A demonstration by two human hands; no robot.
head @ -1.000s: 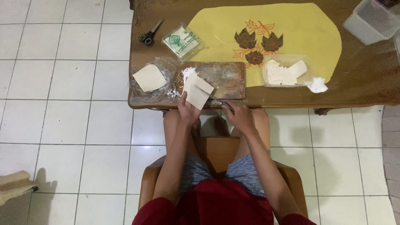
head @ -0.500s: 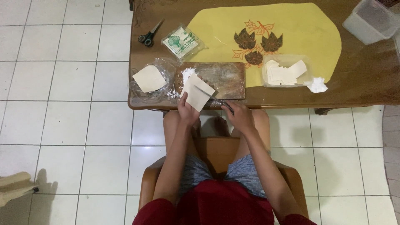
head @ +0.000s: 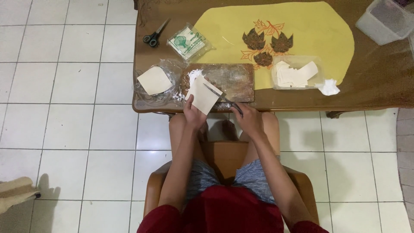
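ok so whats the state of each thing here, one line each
left hand: gripping the pale square sheet by its lower edge
pale square sheet: held tilted at the table edge, scissors blade against it
right hand: holding the scissors
scissors in hand: blades open
black-handled scissors: lying shut on the table, untouched
wooden board: flat, dusted white
clear tray: open, filled with pale pieces
green packet: lying flat
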